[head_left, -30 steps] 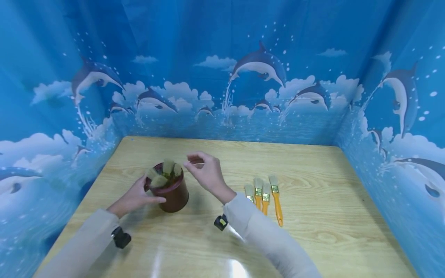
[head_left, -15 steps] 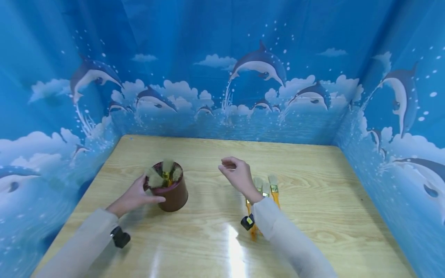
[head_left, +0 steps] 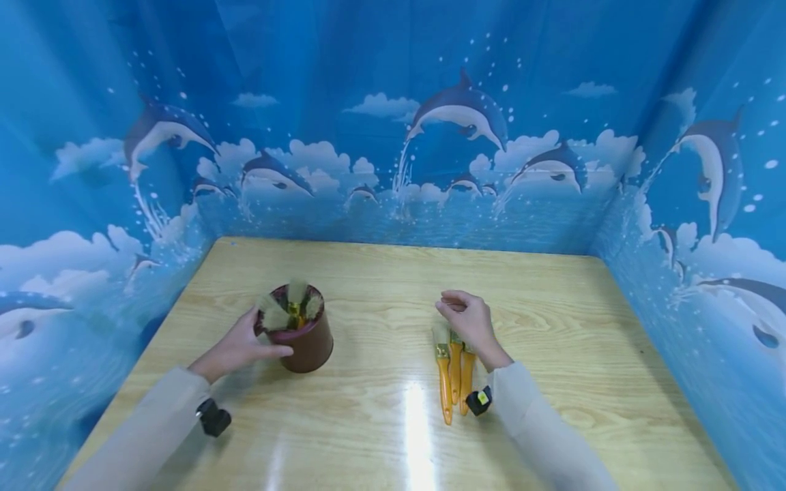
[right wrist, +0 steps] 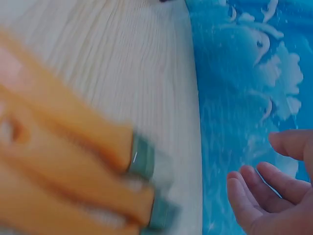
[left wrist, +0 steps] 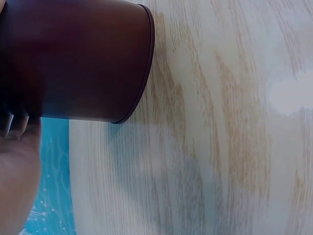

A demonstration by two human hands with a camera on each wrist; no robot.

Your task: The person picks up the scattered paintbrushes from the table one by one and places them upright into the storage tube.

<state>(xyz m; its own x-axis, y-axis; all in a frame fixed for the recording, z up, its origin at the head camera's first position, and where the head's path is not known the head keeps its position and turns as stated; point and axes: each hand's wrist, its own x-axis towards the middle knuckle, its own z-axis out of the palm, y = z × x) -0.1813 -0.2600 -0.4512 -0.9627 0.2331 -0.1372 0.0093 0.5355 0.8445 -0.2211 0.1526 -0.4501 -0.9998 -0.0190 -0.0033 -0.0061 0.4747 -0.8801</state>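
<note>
On the left of the table stands a dark reddish-brown round holder [head_left: 312, 349], with paintbrushes [head_left: 296, 293] in it, bristles up. My left hand [head_left: 236, 346] grips the holder's near left side, thumb across the front; in the left wrist view the fingers [left wrist: 18, 126] reach around its wall [left wrist: 78, 63]. Over on the right, my right hand [head_left: 469, 319] hovers above several flat paintbrushes [head_left: 445, 389] with orange handles, bristles pointing away. It holds nothing; thumb and fingers are loosely bent and apart in the right wrist view. Hand and forearm hide part of these brushes.
The wood-grain table [head_left: 368, 409] is bounded at the back and sides by a blue curtain [head_left: 344, 204] printed with dolphins. A small black wrist camera [head_left: 213, 417] sits at the left cuff, another black camera [head_left: 479, 401] at the right cuff, close over the brush handles.
My right hand has moved right, from beside the holder to above the loose paintbrushes. The left hand and the holder stay in place.
</note>
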